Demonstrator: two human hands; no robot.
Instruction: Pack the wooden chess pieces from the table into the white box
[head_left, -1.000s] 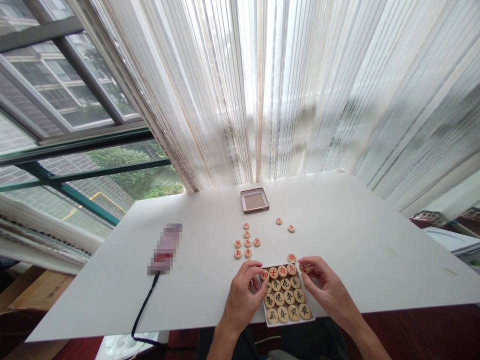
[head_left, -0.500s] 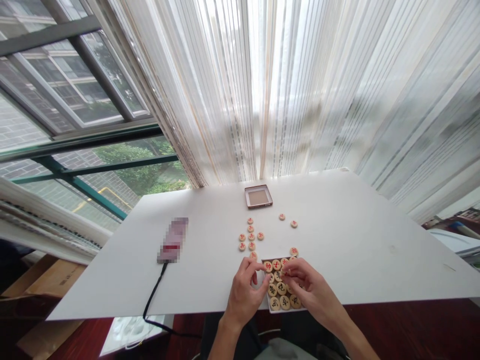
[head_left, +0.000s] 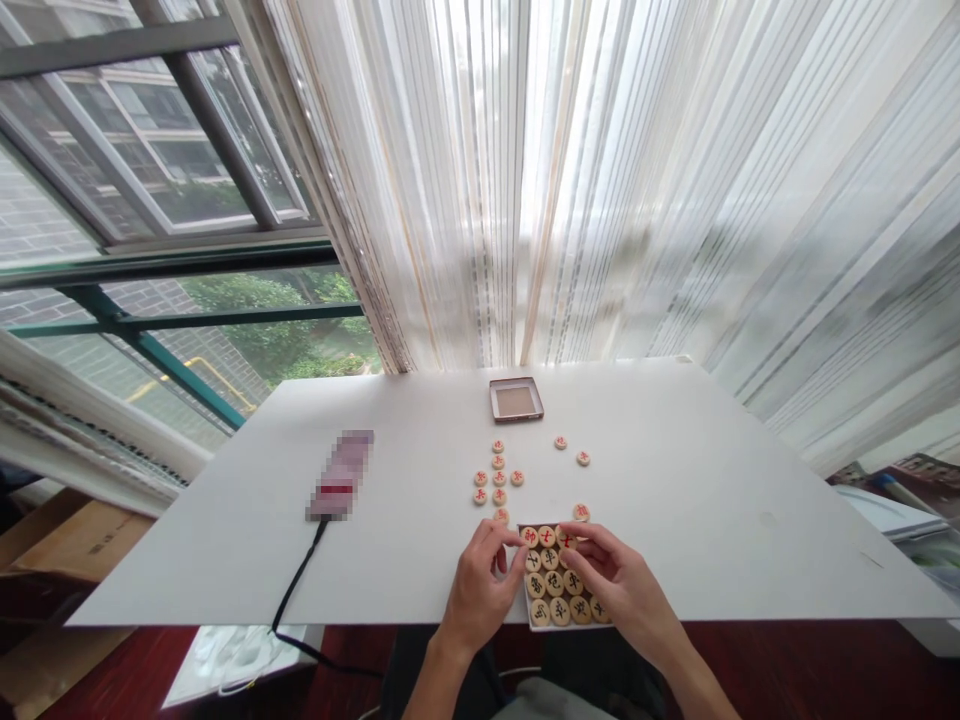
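A shallow box point(head_left: 526, 605) of round wooden Chinese chess pieces lies at the table's near edge, its discs set in rows with red characters at the far side and black ones nearer me. My left hand point(head_left: 480, 580) is closed at the box's left wall, thumb and index tip by the red corner piece point(head_left: 529, 538). Over the right part of the box, my right hand point(head_left: 619, 575) pinches a red-marked chess piece point(head_left: 567, 538) in the far row. It hides the pieces beneath it. Just beyond the box lies a loose red-marked piece point(head_left: 581, 513).
Several loose red-marked pieces point(head_left: 499, 479) lie left of and beyond the box, with two farther right, one being a red piece point(head_left: 583, 458). A rectangular box lid point(head_left: 516, 400) rests at the back. A blurred-out device point(head_left: 341, 475) with a black cable point(head_left: 298, 580) sits left.
My right fingers have shifted from the second row to the far row, and a red piece there now shows at their tips. The left hand keeps its place; the view has shifted slightly.
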